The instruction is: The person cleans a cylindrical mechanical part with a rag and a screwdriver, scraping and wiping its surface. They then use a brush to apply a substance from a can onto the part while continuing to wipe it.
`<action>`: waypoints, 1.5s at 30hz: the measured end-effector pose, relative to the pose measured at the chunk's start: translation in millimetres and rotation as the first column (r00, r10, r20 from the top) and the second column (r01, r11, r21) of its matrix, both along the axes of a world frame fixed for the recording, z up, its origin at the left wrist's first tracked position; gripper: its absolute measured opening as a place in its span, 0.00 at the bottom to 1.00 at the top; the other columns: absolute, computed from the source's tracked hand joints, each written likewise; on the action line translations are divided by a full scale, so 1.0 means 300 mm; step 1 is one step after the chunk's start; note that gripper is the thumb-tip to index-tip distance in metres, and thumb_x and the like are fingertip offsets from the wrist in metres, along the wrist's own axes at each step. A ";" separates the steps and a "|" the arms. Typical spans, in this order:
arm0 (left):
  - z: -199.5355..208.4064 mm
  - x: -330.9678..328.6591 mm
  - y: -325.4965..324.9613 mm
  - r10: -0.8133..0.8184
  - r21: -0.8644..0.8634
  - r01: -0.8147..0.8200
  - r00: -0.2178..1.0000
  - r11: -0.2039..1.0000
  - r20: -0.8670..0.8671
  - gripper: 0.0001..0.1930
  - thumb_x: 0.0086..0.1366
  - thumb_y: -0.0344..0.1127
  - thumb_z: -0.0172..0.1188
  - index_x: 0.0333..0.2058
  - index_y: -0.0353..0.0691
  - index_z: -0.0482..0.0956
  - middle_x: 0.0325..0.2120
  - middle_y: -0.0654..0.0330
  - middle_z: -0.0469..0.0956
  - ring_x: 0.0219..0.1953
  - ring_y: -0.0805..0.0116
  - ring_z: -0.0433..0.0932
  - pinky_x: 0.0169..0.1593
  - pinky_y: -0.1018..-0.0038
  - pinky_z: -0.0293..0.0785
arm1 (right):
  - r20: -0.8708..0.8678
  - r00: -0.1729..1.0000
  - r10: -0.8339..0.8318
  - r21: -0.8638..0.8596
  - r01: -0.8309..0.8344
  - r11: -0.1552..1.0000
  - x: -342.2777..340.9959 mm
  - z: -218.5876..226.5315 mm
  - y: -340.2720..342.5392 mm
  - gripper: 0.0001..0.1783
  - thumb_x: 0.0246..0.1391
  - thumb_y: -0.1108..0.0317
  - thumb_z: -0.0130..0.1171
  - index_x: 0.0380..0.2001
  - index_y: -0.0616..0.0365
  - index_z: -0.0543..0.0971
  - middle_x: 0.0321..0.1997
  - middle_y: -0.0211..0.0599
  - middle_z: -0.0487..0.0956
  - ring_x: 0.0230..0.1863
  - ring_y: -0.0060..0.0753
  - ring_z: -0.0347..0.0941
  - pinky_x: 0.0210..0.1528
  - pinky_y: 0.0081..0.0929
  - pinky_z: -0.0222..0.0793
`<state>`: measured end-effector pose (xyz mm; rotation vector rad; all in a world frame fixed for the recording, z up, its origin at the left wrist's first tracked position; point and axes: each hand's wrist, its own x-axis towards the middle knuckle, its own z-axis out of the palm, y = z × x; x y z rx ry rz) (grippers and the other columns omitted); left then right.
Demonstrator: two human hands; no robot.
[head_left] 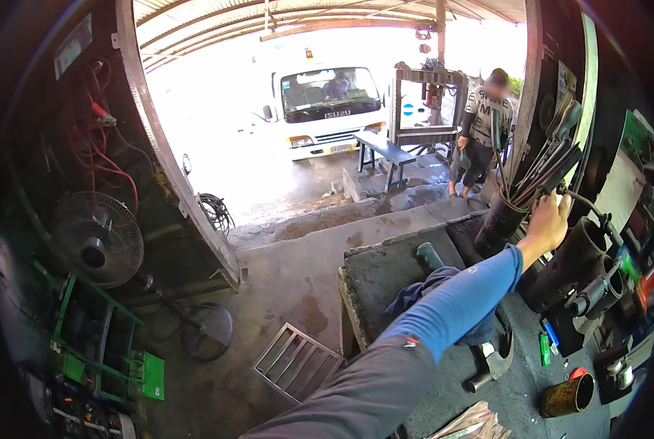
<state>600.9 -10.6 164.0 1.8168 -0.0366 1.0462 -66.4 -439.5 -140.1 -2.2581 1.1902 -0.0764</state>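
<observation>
My left arm, in a blue and dark grey sleeve, reaches across the workbench [371, 307] to the far right. My left hand [548, 223] is closed at a dark tool handle [563, 168], among several rods and tools standing in a dark upright metal tube [496, 225]. Its fingertips are partly hidden. Beside it stand wider metal pipes [581, 245]. Under the forearm lies a dark blue cloth [418, 293], next to a dark green cylindrical object [429, 256]. Nearer me rests a curved metal tool head [498, 360]. My right hand does not show.
A rusty can [566, 395] and a green tube-shaped item [545, 350] lie on the bench. A metal grate [297, 364], standing fan [96, 238] and green metal frame [96, 344] are to the left. Beyond the doorway are a bench [385, 148], white truck [330, 124] and a person [486, 117].
</observation>
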 end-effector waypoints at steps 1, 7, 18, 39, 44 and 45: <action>-0.012 -0.038 0.017 0.030 0.072 -0.033 0.999 0.997 0.032 0.29 0.81 0.52 0.43 0.62 0.30 0.69 0.54 0.31 0.77 0.54 0.33 0.77 0.59 0.48 0.71 | 0.005 1.000 0.003 0.004 -0.003 1.000 -0.001 -0.004 -0.001 0.40 0.61 0.39 0.65 0.51 0.74 0.83 0.54 0.66 0.82 0.54 0.61 0.80 0.58 0.47 0.74; 0.203 -0.584 0.134 -0.353 -0.065 0.355 0.935 0.933 0.039 0.18 0.78 0.44 0.56 0.46 0.30 0.78 0.29 0.50 0.80 0.33 0.60 0.79 0.39 0.66 0.74 | 0.030 0.999 0.031 0.030 -0.032 0.999 -0.005 -0.037 -0.006 0.39 0.61 0.39 0.65 0.51 0.74 0.83 0.54 0.66 0.82 0.54 0.61 0.80 0.58 0.47 0.74; 0.235 -0.972 -0.067 -0.330 0.218 0.270 0.889 0.938 0.317 0.20 0.63 0.39 0.67 0.49 0.34 0.76 0.43 0.46 0.74 0.50 0.47 0.73 0.56 0.59 0.69 | 0.075 0.997 -0.028 0.040 0.025 0.999 -0.174 -0.072 0.036 0.39 0.61 0.40 0.65 0.51 0.73 0.83 0.53 0.66 0.83 0.53 0.61 0.81 0.57 0.47 0.75; 0.208 -0.879 -0.143 -0.163 0.254 0.188 0.980 0.949 -0.114 0.21 0.67 0.42 0.66 0.53 0.35 0.82 0.39 0.39 0.84 0.43 0.42 0.84 0.48 0.57 0.78 | 0.186 0.938 -0.294 0.103 0.279 0.955 -0.300 -0.106 0.065 0.45 0.57 0.35 0.67 0.52 0.75 0.82 0.56 0.66 0.82 0.57 0.59 0.79 0.62 0.43 0.71; 0.194 -0.858 -0.104 -0.190 0.248 0.221 0.972 0.943 -0.141 0.26 0.67 0.43 0.66 0.58 0.33 0.77 0.44 0.37 0.83 0.48 0.39 0.82 0.54 0.54 0.76 | -0.007 0.947 -0.321 0.056 0.321 0.945 -0.304 -0.207 0.001 0.45 0.57 0.33 0.65 0.48 0.76 0.84 0.52 0.65 0.84 0.54 0.60 0.81 0.59 0.46 0.74; 0.200 -0.861 -0.100 -0.220 0.249 0.257 0.961 0.934 -0.167 0.28 0.67 0.43 0.66 0.61 0.33 0.74 0.44 0.37 0.83 0.49 0.36 0.81 0.55 0.51 0.76 | -0.020 0.944 -0.330 0.055 0.331 0.942 -0.308 -0.231 -0.005 0.45 0.58 0.32 0.64 0.47 0.76 0.84 0.52 0.65 0.84 0.53 0.60 0.81 0.58 0.46 0.74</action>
